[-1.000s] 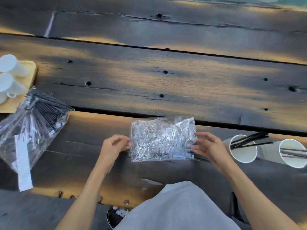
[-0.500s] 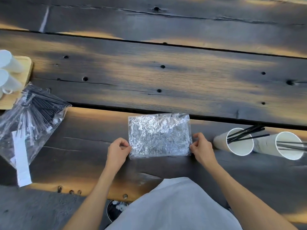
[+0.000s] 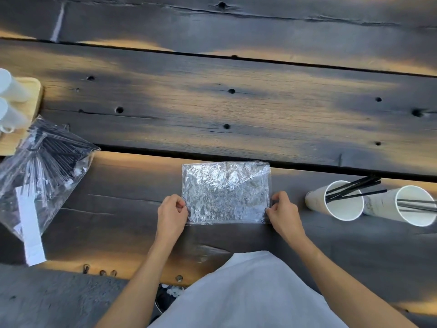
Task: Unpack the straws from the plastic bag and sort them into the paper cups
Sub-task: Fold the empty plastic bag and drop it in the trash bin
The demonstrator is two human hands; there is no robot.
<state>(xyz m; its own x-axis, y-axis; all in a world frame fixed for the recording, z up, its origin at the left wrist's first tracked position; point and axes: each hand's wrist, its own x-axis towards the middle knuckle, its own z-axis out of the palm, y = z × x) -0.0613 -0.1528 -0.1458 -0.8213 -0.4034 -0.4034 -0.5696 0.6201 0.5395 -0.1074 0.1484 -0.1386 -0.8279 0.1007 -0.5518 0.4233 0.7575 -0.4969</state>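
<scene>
At the far left edge of the frame, white cylindrical paper cups (image 3: 10,91) lie on a pale wooden tray (image 3: 35,95), only partly in view. Just below them, at the middle left, a large clear plastic bag of thin black straws (image 3: 45,166) rests on the dark, weathered wooden plank table (image 3: 236,110), with a long white paper strip (image 3: 30,230) at its lower end. At the lower centre of the frame, a small, crinkled, clear plastic bag (image 3: 225,192) lies flat on the table; whether anything is inside it cannot be told. The left hand (image 3: 171,215) pinches the bag's lower left edge between thumb and curled fingers, and the right hand (image 3: 283,214) pinches its lower right edge in the same manner, fingers bent and close together. Both bare forearms run down to the bottom of the frame, on either side of a light grey garment (image 3: 248,294). At the right, two white paper cups stand side by side, touching: the nearer cup (image 3: 316,200) holds several black straws (image 3: 354,188) that lean out over its upper right rim, and the far-right cup (image 3: 383,204) holds a few more straws pointing toward the right edge of the frame.
</scene>
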